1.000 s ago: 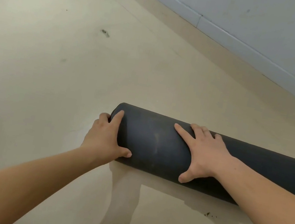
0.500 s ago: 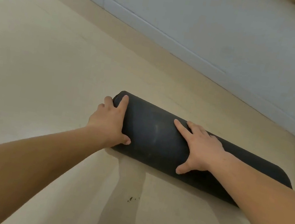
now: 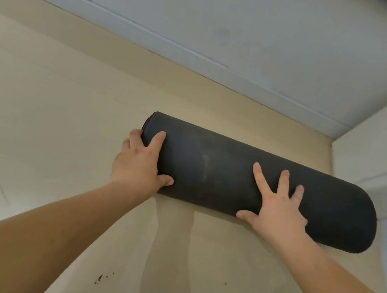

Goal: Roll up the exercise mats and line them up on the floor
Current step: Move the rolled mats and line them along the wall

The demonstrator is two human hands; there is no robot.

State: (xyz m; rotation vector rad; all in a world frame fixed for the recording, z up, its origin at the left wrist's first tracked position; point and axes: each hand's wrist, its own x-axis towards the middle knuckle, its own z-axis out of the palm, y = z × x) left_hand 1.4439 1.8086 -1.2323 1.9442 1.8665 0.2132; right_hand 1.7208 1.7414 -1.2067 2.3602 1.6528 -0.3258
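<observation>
Where the left hand (image 3: 140, 165) curls its fingers (image 3: 158, 139) over the left end of the rolled mat (image 3: 208, 172), thumb against the near side, and the right hand (image 3: 277, 207) lies flat on top with fingers spread straight, the mat rests on the floor (image 3: 37, 118) as a smooth, matte, dark grey cylinder with faint scuffs. Its right end sits close beside a white block (image 3: 378, 163) in the corner, while a strip of bare beige floor separates its far side from the pale skirting board (image 3: 178, 50) and grey wall (image 3: 210, 15). Wide floor opens leftward and nearward, marked by dark specks (image 3: 101, 278).
</observation>
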